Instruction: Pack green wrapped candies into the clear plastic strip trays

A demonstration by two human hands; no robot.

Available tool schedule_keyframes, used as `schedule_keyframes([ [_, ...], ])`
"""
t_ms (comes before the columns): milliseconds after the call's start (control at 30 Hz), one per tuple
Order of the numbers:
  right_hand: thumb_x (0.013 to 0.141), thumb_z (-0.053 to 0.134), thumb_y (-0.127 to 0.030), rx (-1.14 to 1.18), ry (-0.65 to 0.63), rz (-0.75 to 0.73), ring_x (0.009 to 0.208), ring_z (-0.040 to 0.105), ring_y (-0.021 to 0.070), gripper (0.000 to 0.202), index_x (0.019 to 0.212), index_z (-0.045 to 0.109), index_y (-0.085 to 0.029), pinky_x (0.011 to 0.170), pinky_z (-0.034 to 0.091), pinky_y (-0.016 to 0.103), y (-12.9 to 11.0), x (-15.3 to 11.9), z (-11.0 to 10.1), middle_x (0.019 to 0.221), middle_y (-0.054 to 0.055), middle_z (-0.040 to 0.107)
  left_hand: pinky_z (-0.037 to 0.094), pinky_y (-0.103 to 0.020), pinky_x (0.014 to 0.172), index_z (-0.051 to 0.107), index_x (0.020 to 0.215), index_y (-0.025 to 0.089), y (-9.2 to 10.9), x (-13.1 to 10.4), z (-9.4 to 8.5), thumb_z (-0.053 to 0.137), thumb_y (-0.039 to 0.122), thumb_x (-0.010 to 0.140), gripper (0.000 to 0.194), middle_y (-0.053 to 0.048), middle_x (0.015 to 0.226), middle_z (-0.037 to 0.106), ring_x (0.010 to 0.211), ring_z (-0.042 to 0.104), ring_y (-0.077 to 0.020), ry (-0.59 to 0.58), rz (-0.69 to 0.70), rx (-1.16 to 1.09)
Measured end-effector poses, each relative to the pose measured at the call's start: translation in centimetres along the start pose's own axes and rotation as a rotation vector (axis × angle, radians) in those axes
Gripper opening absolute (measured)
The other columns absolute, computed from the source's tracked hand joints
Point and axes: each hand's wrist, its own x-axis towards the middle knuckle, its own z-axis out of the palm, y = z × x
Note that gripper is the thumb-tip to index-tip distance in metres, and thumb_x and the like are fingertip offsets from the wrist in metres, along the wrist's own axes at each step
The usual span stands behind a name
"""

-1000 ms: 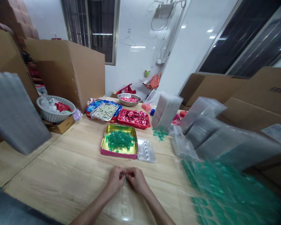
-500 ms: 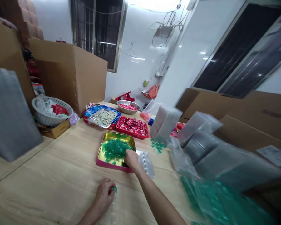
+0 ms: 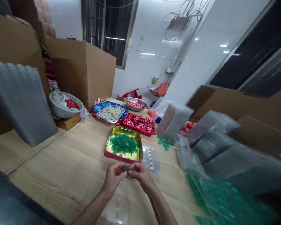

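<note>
My left hand [image 3: 114, 175] and my right hand [image 3: 140, 175] meet just in front of a gold-lined tin [image 3: 107, 149] that holds a heap of green pieces [image 3: 124, 143]. Between their fingertips is a small green piece [image 3: 127, 168], pinched from both sides. Below the hands a clear plastic strip with moulded cavities [image 3: 119, 203] lies on the wooden table, with a bit of green at its upper end. A clear blister tray [image 3: 151, 158] rests against the tin's right side.
Behind the tin are a red basket of red packets [image 3: 140, 124], a tray of small pale pieces [image 3: 110, 113] and a steel bowl [image 3: 135, 104]. Stacked plastic trays [image 3: 174, 122] and a bag of green pieces [image 3: 224, 197] stand right. A white basket [image 3: 66, 109] is left.
My right hand has left the tin and come back toward me. My left hand has risen from the plastic strip to meet it at a green piece. The view has shifted.
</note>
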Motion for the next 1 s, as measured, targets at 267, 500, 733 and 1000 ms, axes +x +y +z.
schedule_keyframes([
  [267, 0.051, 0.078, -0.027, 0.031, -0.018, -0.001, 0.047, 0.047, 0.0067, 0.023, 0.057, 0.061, -0.013, 0.049, 0.038, 0.020, 0.9, -2.5, 1.3, 0.051, -0.003, 0.057, 0.038, -0.020, 0.056, 0.061, 0.059, 0.012, 0.1, -2.0, -0.6, 0.069, 0.013, 0.052, 0.011, 0.000, 0.058, 0.061, 0.056, 0.051, -0.0094, -0.021, -0.085, -0.108],
  [500, 0.047, 0.077, -0.021, 0.162, -0.062, 0.041, 0.047, 0.047, 0.0068, 0.031, 0.072, 0.059, -0.015, 0.046, 0.038, 0.019, 1.1, -2.5, 1.8, 0.055, -0.005, 0.057, 0.034, -0.019, 0.049, 0.059, 0.063, 0.014, 1.1, -2.0, -0.7, 0.067, 0.011, 0.049, 0.017, 0.004, 0.053, 0.056, 0.049, 0.047, -0.0073, -0.023, -0.151, -0.149],
  [733, 0.055, 0.067, -0.026, 0.012, -0.089, 0.091, 0.040, 0.042, 0.0071, 0.016, 0.063, 0.058, -0.015, 0.042, 0.033, 0.020, 3.3, -2.3, 1.7, 0.046, -0.005, 0.052, 0.033, -0.021, 0.044, 0.063, 0.062, 0.013, -0.8, -1.8, -1.6, 0.066, 0.025, 0.055, 0.014, 0.001, 0.048, 0.055, 0.044, 0.045, -0.0094, -0.053, -0.112, 0.290],
  [1000, 0.058, 0.052, -0.010, -0.543, 0.103, -0.075, 0.041, 0.042, 0.0087, 0.010, 0.050, 0.056, -0.015, 0.043, 0.027, 0.019, 4.4, -1.9, 2.2, 0.040, -0.004, 0.051, 0.037, -0.023, 0.053, 0.066, 0.063, 0.012, -3.3, -1.4, -2.1, 0.058, 0.016, 0.059, 0.009, -0.002, 0.055, 0.061, 0.054, 0.052, -0.0137, -0.049, -0.032, 0.560],
])
